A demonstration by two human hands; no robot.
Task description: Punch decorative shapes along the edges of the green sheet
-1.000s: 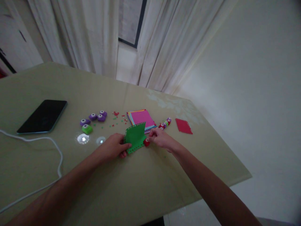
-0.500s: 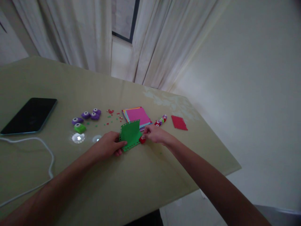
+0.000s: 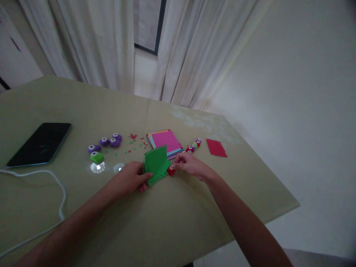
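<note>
A green sheet of paper (image 3: pixel 156 163), with rows of small punched holes along its edges, is pinched at its left side by my left hand (image 3: pixel 132 178). My right hand (image 3: pixel 191 166) grips a small red craft punch (image 3: pixel 170 171) at the sheet's right edge. How far the paper sits inside the punch cannot be made out. Just behind the green sheet lies a stack of coloured paper (image 3: pixel 166 142), pink on top. Small punches in mixed colours (image 3: pixel 194 146) stand in a row beyond my right hand.
Several purple punches (image 3: pixel 104 141) and a green punch (image 3: pixel 96 157) sit to the left. Tiny red and green paper cut-outs (image 3: pixel 132 136) are scattered near the stack. A red punched sheet (image 3: pixel 216 147) lies at right, a black tablet (image 3: pixel 41 144) and white cable (image 3: pixel 62 196) at left.
The camera view has shifted slightly. Both hands keep their hold on the green paper and the red punch, with little visible movement between them.
</note>
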